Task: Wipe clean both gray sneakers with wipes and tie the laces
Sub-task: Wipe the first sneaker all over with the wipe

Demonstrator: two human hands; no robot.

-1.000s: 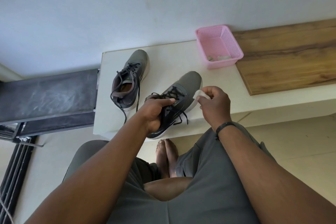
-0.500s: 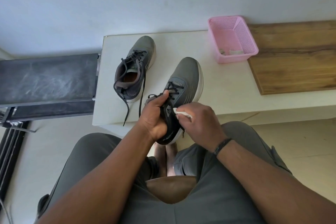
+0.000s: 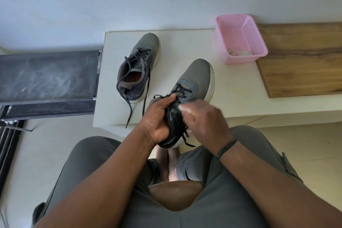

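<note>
The left hand (image 3: 157, 118) is gripping the near sneaker's (image 3: 192, 87) heel at the bench's (image 3: 185, 46) front edge, toe pointing away; right fingers (image 3: 192, 114) are pinching a wipe (image 3: 185, 108) against its side; the second sneaker (image 3: 138, 68) is lying parallel, leftward; a pink basket (image 3: 240, 39) is sitting near the back edge.

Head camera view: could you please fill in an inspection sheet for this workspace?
Surface: white table, wooden board at its right end.
Job's things: held sneaker, laces untied; second sneaker upright on the table, laces loose; white wipe.
Clutter: pink basket holding crumpled scraps.
Hands: left hand grips the held sneaker's heel; right hand pinches the wipe against its side.
Cables: nothing seen.
Surroundings: white wall, dark bench at left, pale floor.
</note>
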